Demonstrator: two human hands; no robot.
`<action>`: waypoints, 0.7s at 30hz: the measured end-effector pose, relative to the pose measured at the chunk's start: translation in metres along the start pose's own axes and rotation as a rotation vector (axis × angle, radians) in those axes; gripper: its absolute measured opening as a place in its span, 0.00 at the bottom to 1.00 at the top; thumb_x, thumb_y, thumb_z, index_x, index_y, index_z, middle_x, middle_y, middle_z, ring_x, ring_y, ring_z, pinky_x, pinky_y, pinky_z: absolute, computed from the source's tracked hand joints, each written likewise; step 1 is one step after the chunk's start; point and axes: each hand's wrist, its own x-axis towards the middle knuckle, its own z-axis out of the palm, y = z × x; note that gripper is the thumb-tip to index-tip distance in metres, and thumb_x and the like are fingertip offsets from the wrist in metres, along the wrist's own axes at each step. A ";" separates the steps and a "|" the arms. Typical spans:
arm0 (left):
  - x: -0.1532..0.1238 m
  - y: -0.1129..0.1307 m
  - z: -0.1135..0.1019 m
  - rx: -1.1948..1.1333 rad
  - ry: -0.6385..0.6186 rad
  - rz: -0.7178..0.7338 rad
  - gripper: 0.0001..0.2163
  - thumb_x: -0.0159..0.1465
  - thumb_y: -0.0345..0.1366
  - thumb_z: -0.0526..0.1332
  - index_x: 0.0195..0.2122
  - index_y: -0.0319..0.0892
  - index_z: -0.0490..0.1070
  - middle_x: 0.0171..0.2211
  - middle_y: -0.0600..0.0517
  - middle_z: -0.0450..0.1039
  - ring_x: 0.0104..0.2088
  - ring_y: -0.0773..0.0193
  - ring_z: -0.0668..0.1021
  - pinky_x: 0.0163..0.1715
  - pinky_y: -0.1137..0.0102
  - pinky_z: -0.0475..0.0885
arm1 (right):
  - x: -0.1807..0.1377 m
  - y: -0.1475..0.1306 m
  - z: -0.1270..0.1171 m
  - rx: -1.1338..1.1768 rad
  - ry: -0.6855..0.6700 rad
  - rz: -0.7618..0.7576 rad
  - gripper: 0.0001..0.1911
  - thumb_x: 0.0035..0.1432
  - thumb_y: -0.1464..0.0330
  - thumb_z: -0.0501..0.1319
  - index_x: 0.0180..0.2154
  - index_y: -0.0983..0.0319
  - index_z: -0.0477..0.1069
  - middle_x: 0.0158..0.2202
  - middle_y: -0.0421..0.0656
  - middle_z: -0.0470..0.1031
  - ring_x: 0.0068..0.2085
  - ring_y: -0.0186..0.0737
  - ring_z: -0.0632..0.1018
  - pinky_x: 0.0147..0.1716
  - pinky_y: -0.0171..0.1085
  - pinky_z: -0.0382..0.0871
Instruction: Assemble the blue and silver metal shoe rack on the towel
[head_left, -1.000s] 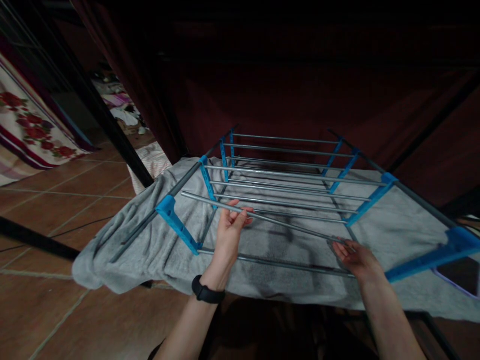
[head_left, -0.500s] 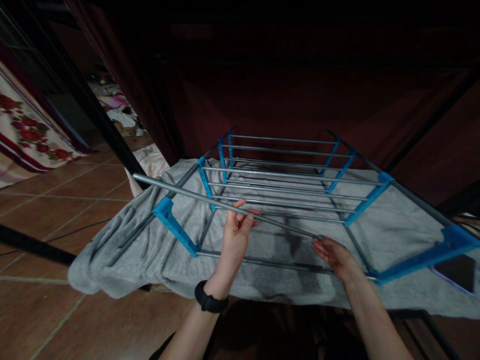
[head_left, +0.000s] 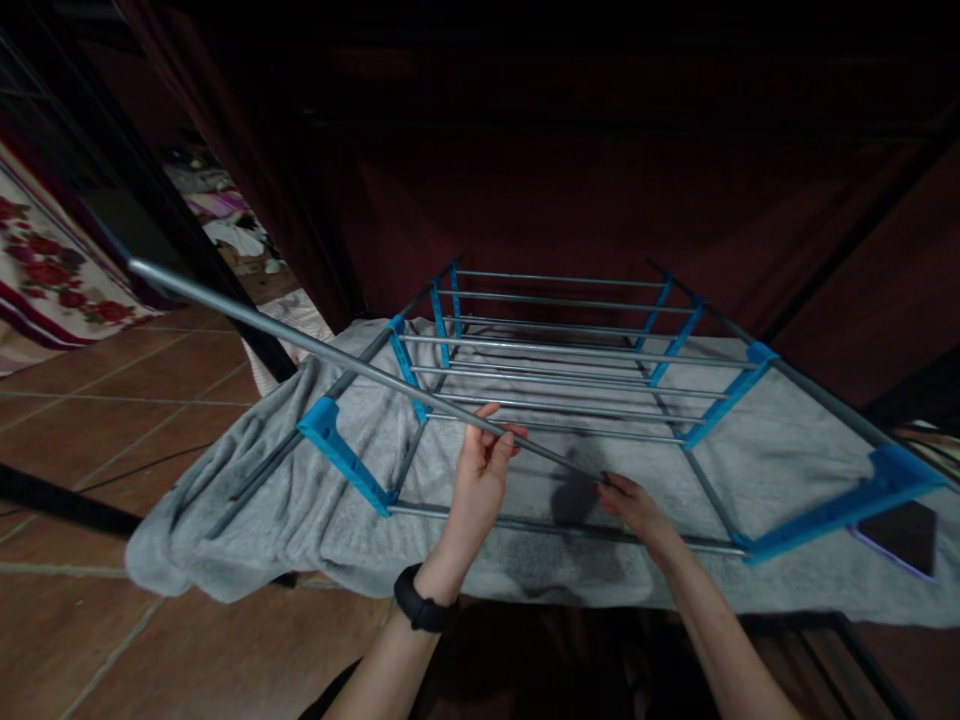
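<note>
A loose grey metal rod slants from upper left down to the middle, above a rack frame of grey rods and blue plastic connectors. My left hand pinches the rod near its middle between thumb and fingers. My right hand holds the rod's right end with curled fingers. The frame lies on a grey towel spread over a low surface. A black band sits on my left wrist.
A dark phone lies on the towel at the right, beside a blue connector. Brown floor tiles stretch to the left. Dark red curtain hangs behind. A floral cloth and clutter lie far left.
The rod has slid leftward and its left end has risen, now reaching well past the frame's left side. My right hand has moved left with the rod's end; my left hand stays about mid-rod.
</note>
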 end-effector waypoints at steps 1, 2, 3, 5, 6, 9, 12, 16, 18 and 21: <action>-0.001 -0.001 0.001 0.010 -0.009 0.005 0.19 0.64 0.37 0.59 0.56 0.44 0.58 0.40 0.50 0.76 0.43 0.63 0.78 0.44 0.66 0.72 | 0.000 0.001 0.002 -0.024 -0.013 -0.029 0.15 0.43 0.61 0.64 0.35 0.61 0.74 0.28 0.42 0.77 0.30 0.40 0.76 0.32 0.39 0.72; -0.002 -0.001 0.002 0.021 -0.018 0.008 0.20 0.64 0.37 0.59 0.56 0.44 0.58 0.40 0.50 0.76 0.43 0.62 0.78 0.45 0.65 0.72 | 0.000 0.003 0.003 -0.039 -0.026 -0.056 0.15 0.43 0.60 0.64 0.34 0.61 0.74 0.27 0.42 0.76 0.30 0.40 0.75 0.32 0.39 0.71; -0.003 -0.002 0.003 0.034 -0.027 0.008 0.20 0.64 0.37 0.59 0.56 0.44 0.58 0.40 0.49 0.76 0.43 0.62 0.78 0.45 0.65 0.72 | -0.001 0.003 0.005 -0.053 -0.043 -0.081 0.15 0.44 0.60 0.63 0.34 0.60 0.74 0.27 0.41 0.76 0.30 0.40 0.75 0.32 0.39 0.71; -0.005 -0.004 0.006 0.053 -0.048 0.003 0.20 0.65 0.37 0.59 0.57 0.44 0.58 0.40 0.49 0.76 0.43 0.62 0.78 0.46 0.64 0.71 | -0.002 0.003 0.007 -0.094 -0.088 -0.133 0.13 0.46 0.60 0.62 0.33 0.60 0.75 0.26 0.40 0.75 0.30 0.40 0.74 0.33 0.38 0.70; -0.005 -0.004 0.007 0.057 -0.058 0.000 0.21 0.65 0.37 0.59 0.57 0.44 0.57 0.40 0.49 0.76 0.43 0.62 0.78 0.47 0.64 0.71 | -0.003 0.002 0.009 -0.124 -0.111 -0.161 0.12 0.47 0.60 0.61 0.33 0.59 0.75 0.25 0.39 0.74 0.30 0.40 0.74 0.33 0.38 0.69; -0.007 -0.006 0.009 0.066 -0.084 0.000 0.21 0.66 0.37 0.58 0.59 0.45 0.56 0.41 0.49 0.75 0.44 0.62 0.78 0.47 0.65 0.70 | -0.004 0.001 0.012 -0.220 -0.135 -0.226 0.11 0.49 0.61 0.60 0.32 0.58 0.76 0.25 0.39 0.74 0.31 0.41 0.74 0.37 0.41 0.70; -0.007 -0.002 0.007 0.124 -0.094 0.042 0.22 0.66 0.37 0.57 0.60 0.45 0.55 0.39 0.51 0.74 0.42 0.63 0.77 0.48 0.65 0.69 | -0.003 0.003 0.015 -0.217 -0.083 -0.258 0.12 0.49 0.63 0.61 0.37 0.57 0.77 0.34 0.41 0.79 0.39 0.44 0.77 0.47 0.45 0.69; -0.003 0.008 0.000 0.258 -0.081 0.121 0.23 0.67 0.36 0.55 0.63 0.46 0.54 0.38 0.51 0.73 0.41 0.64 0.76 0.46 0.67 0.68 | 0.000 0.010 0.014 -0.109 -0.071 -0.228 0.16 0.47 0.65 0.63 0.41 0.56 0.77 0.44 0.44 0.79 0.47 0.46 0.77 0.52 0.46 0.68; -0.001 0.013 -0.005 0.342 -0.068 0.149 0.24 0.67 0.36 0.54 0.64 0.47 0.53 0.38 0.52 0.73 0.39 0.64 0.76 0.44 0.68 0.68 | 0.001 0.011 0.012 -0.077 -0.094 -0.201 0.16 0.47 0.64 0.64 0.42 0.56 0.77 0.44 0.43 0.79 0.46 0.45 0.77 0.49 0.45 0.70; 0.002 0.018 -0.011 0.442 -0.063 0.202 0.25 0.67 0.35 0.54 0.65 0.48 0.52 0.38 0.51 0.73 0.38 0.64 0.75 0.42 0.69 0.69 | 0.002 0.010 0.010 -0.050 -0.078 -0.168 0.16 0.46 0.63 0.65 0.41 0.56 0.77 0.42 0.44 0.79 0.45 0.46 0.77 0.46 0.45 0.72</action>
